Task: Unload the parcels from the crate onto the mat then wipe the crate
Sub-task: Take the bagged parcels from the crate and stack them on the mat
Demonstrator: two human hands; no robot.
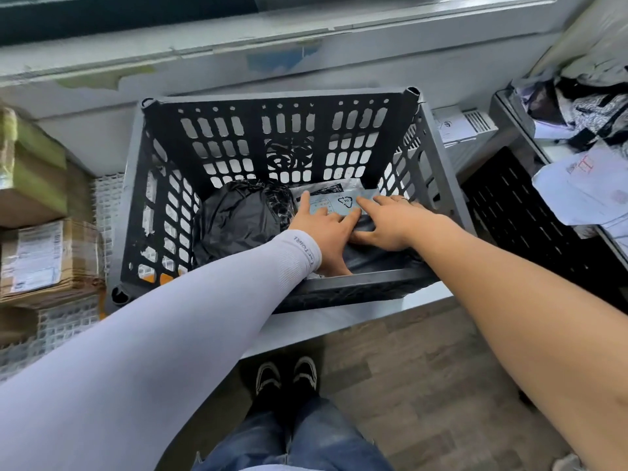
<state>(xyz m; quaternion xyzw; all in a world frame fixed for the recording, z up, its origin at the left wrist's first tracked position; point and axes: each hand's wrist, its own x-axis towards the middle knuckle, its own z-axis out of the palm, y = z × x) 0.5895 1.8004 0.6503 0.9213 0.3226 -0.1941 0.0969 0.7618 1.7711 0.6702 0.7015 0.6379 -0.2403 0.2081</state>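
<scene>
**Two hands deep in the crate**

Both hands reach into the dark slotted crate [163, 185] at the centre of the frame. The left hand [323, 229] and right hand [387, 222] lie side by side on a grey parcel [339, 202] at the crate's right, fingers spread flat, gripping nothing. A black bagged parcel [238, 219] sits just left of it. Boxed parcels [37, 256] rest on the mesh mat [68, 328] at the left edge.

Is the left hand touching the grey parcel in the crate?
Touching. The head view shows the left hand lying on the grey parcel, with straight fingers on its printed face.
</scene>
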